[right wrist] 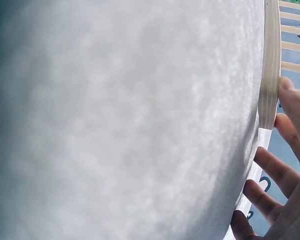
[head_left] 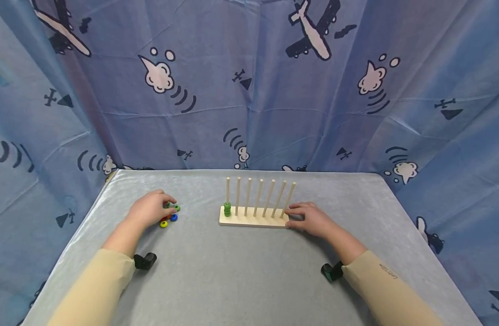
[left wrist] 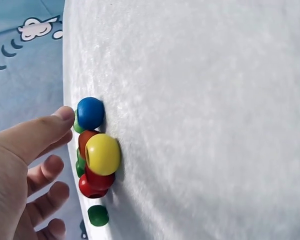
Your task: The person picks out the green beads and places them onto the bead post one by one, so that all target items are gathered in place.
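On the table stands a wooden peg board (head_left: 253, 221) with a row of several upright pegs. Green beads (head_left: 227, 209) are stacked on its leftmost peg; the other pegs are bare. My right hand (head_left: 310, 219) holds the board's right end, thumb at the front edge and index finger by the end. To the left, my left hand (head_left: 148, 209) hovers over a cluster of loose beads, fingers loosely bent. Its thumb is close beside a blue bead (left wrist: 91, 113) with a green one partly behind it. A yellow bead (left wrist: 103, 155), red beads (left wrist: 92, 186) and a dark green bead (left wrist: 98, 215) lie near.
A pale grey cloth covers the table (head_left: 233, 276). Behind it hangs a blue curtain (head_left: 265, 113) printed with planes and clouds. Black wrist mounts (head_left: 145, 261) sit at both sleeves.
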Available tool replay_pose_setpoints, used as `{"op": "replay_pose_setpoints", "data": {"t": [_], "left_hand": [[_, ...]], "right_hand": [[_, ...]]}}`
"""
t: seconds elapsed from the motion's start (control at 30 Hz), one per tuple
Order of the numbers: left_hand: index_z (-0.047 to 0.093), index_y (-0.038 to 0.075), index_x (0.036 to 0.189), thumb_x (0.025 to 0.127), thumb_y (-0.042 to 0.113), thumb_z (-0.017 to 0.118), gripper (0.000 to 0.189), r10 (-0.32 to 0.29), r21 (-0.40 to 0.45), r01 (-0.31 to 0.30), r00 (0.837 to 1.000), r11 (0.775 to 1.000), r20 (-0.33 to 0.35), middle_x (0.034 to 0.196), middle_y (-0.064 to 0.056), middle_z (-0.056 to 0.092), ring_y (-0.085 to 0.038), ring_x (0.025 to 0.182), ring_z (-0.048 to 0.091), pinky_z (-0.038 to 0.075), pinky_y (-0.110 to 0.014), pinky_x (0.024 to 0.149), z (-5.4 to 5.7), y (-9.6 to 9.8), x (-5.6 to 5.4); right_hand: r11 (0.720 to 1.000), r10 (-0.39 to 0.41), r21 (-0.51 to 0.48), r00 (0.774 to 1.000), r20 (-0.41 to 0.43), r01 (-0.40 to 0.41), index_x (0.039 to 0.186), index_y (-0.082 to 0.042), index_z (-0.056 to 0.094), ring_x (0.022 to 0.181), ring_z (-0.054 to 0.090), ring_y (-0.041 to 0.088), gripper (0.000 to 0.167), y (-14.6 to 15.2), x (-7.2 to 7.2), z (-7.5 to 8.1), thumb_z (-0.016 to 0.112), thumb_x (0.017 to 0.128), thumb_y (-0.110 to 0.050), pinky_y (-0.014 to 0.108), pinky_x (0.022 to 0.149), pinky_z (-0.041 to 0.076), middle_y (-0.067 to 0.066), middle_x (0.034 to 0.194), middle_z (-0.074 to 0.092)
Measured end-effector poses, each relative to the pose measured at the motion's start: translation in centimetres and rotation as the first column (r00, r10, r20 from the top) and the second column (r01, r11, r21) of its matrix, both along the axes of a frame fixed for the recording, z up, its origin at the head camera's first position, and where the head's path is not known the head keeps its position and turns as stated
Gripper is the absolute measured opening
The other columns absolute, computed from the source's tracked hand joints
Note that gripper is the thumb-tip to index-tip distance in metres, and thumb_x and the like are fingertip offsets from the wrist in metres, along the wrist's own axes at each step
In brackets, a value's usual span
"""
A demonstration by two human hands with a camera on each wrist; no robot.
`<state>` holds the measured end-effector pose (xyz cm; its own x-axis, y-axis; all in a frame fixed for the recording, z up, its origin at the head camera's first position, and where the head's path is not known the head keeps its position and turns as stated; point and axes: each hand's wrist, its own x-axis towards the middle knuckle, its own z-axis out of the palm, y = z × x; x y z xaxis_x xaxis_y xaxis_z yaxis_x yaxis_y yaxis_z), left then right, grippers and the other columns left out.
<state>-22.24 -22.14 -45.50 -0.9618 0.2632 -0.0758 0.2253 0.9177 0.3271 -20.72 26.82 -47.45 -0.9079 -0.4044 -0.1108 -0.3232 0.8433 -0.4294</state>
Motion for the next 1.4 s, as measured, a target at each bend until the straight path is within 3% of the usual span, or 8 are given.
{"op": "replay_pose_setpoints", "data": {"t": [0.33, 0.7, 1.07, 1.4], "left_hand": [[0.075, 0.014, 0.114, 0.089, 0.035, 0.073, 0.033, 0.026, -0.028, -0.024, 0.999, 0.999, 0.048, 0.096, -0.002, 0.059, -0.021, 0.085, 0.057, 0.048, -0.043, 0.075, -0.3, 0.3, -0.5], [0.076, 0.014, 0.111, 0.09, 0.032, 0.073, 0.028, 0.022, -0.033, -0.021, 0.999, 0.999, 0.049, 0.094, -0.002, 0.059, -0.019, 0.083, 0.058, 0.049, -0.042, 0.075, -0.4, 0.6, -0.7], [0.075, 0.015, 0.112, 0.09, 0.032, 0.073, 0.028, 0.006, -0.029, -0.007, 0.999, 1.0, -0.04, 0.096, -0.002, 0.06, -0.022, 0.087, 0.057, 0.048, -0.043, 0.074, 0.5, 0.8, -0.3], [0.075, 0.018, 0.113, 0.092, 0.033, 0.072, 0.027, -0.014, 0.004, 0.015, 0.989, 1.0, -0.146, 0.1, -0.007, 0.062, -0.022, 0.09, 0.057, 0.048, -0.044, 0.075, 1.7, 1.8, 0.2]], "right_hand": [[1.0, 0.003, -0.001, 1.0, -0.001, -0.003, 0.133, -0.014, 0.065, 0.133, 0.041, 0.041, 0.055, 0.0, 0.0, 0.0, 0.073, 0.088, -0.044, 0.059, 0.106, 0.034, 0.014, 0.141, 0.054], [1.0, -0.001, -0.002, 1.0, -0.005, 0.001, 0.133, -0.015, 0.066, 0.133, 0.041, 0.041, 0.054, 0.0, -0.1, -0.1, 0.073, 0.088, -0.043, 0.058, 0.106, 0.034, 0.014, 0.141, 0.055], [1.0, -0.008, -0.002, 1.0, 0.019, 0.008, 0.135, -0.014, 0.064, 0.133, 0.04, 0.041, 0.055, -0.2, 0.2, 0.2, 0.072, 0.089, -0.044, 0.059, 0.106, 0.034, 0.015, 0.142, 0.053], [1.0, -0.012, 0.002, 1.0, 0.009, 0.012, 0.133, -0.013, 0.065, 0.132, 0.041, 0.041, 0.055, -0.3, 0.1, 0.2, 0.072, 0.089, -0.045, 0.059, 0.105, 0.035, 0.015, 0.141, 0.054]]}}
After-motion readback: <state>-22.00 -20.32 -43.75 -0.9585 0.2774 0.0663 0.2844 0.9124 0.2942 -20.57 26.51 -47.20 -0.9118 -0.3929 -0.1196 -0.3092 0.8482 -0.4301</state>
